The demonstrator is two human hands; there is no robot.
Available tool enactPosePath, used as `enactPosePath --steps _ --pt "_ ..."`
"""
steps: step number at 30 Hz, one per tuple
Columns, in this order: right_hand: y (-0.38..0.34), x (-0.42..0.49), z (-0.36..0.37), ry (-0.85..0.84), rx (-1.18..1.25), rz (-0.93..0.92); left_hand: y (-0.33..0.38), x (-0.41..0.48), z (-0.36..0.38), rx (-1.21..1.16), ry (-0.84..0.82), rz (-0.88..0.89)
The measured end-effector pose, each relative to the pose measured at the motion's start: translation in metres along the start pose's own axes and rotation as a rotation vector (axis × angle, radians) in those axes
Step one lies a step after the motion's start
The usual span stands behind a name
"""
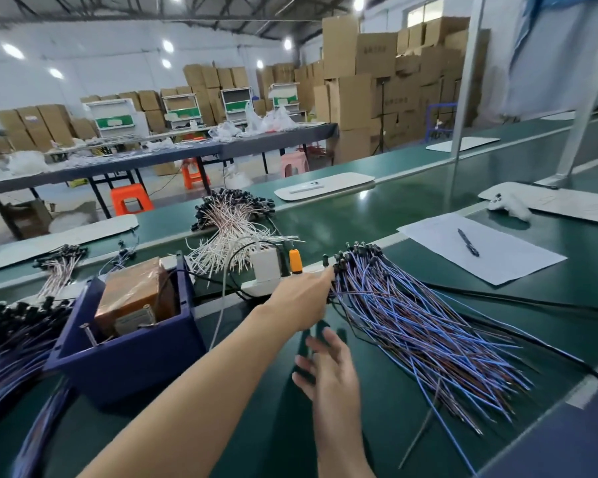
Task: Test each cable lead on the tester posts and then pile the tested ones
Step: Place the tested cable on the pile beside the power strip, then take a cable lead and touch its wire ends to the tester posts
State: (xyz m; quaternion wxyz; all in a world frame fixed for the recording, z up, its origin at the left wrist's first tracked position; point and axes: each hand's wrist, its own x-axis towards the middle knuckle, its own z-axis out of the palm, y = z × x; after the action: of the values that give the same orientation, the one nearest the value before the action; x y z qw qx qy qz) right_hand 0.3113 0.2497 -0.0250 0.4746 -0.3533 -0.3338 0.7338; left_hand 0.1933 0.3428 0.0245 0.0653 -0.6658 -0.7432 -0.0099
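A big pile of blue and brown cable leads [411,326] with black plug ends lies on the green bench at the right. My left hand [301,298] reaches across to the plug end of that pile, fingertips touching the plugs; whether it grips a lead is hidden. My right hand [328,370] hovers just below it, blurred, fingers spread and holding nothing. The tester, a dark blue box [125,353] with a copper-wrapped transformer inside, sits to the left, a metal post [90,334] sticking up at its front corner. Another heap of blue leads [11,336] lies left of the box.
Behind the box is a white power strip with a white charger [265,267] and an orange plug [296,260]. A pile of white leads [235,229] lies further back. A paper sheet [497,260] with a pen [468,242] is at the right. Black cables [532,305] cross the bench.
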Motion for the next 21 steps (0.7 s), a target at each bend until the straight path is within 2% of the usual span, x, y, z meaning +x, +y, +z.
enactPosePath --steps 4,8,12,14,16,21 --pt "0.024 -0.014 0.014 -0.153 -0.210 -0.115 -0.017 -0.064 -0.018 -0.239 0.090 -0.015" --pt "0.045 -0.023 0.037 -0.328 -0.496 -0.220 -0.053 -0.162 -0.028 -0.598 0.376 -0.113" --pt "0.066 -0.034 0.065 -0.419 -0.674 -0.439 -0.089 -0.246 -0.020 -0.939 0.731 -0.452" --pt "0.076 -0.041 0.077 -0.473 -0.731 -0.578 -0.105 -0.273 -0.011 -0.971 0.819 -0.618" --pt "0.085 -0.049 0.089 -0.533 -0.780 -0.713 -0.121 -0.294 -0.005 -0.931 0.829 -0.737" --pt "0.098 -0.055 0.099 -0.624 -0.863 -0.960 -0.181 -0.322 -0.004 -0.609 0.760 -0.905"
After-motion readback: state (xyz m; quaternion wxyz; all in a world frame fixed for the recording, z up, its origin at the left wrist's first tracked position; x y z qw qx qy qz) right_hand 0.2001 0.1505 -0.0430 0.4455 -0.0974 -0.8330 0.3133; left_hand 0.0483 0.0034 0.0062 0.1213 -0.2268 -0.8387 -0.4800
